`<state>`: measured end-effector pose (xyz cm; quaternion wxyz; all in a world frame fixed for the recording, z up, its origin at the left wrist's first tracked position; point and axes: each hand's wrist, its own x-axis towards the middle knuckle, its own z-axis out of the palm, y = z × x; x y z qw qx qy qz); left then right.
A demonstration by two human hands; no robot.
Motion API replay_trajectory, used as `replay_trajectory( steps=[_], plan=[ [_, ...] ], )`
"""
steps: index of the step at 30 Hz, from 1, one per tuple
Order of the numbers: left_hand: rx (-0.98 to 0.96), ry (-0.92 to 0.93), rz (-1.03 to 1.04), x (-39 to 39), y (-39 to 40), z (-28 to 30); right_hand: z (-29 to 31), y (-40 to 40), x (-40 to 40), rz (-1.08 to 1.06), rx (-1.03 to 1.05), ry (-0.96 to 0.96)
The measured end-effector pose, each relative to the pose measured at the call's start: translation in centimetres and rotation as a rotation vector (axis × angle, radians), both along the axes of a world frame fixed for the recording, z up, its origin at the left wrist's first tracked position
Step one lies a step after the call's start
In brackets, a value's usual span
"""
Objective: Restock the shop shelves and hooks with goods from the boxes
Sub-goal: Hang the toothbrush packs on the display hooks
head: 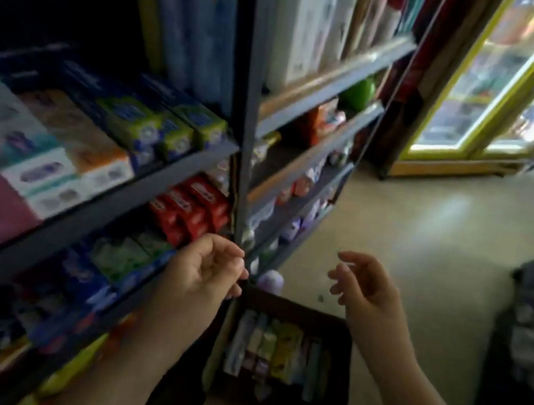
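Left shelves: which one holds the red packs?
The second shelf below the white-and-teal boxes: the red packs sit there at its right end by the upright post, just above the left hand. Neighbouring shelves show blue and green packs.

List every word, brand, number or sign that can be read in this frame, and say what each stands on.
None can be read; the frame is motion-blurred.
Red cartons: white logo, blurred.
Green and blue cartons: blue logo patches, blurred.
White cartons: printing too soft to read.
White bottles: small dark label marks, too small.
Packets in the cardboard box: too blurred.
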<state>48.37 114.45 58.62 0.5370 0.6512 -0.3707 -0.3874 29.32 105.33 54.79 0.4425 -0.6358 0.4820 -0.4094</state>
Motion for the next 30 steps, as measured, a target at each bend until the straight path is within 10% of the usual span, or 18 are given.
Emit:
replay_trajectory(
  steps=[14,30],
  plan=[
    [0.765,0.164,0.041,-11.8,-7.4,-33.2,-32.6,-2.1,-14.0,-0.031,0.878,0.449],
    [1.009,0.128,-0.136,-11.6,-9.3,-62.1,-61.3,-2.2,-11.4,-0.277,1.094,0.550]
  ],
)
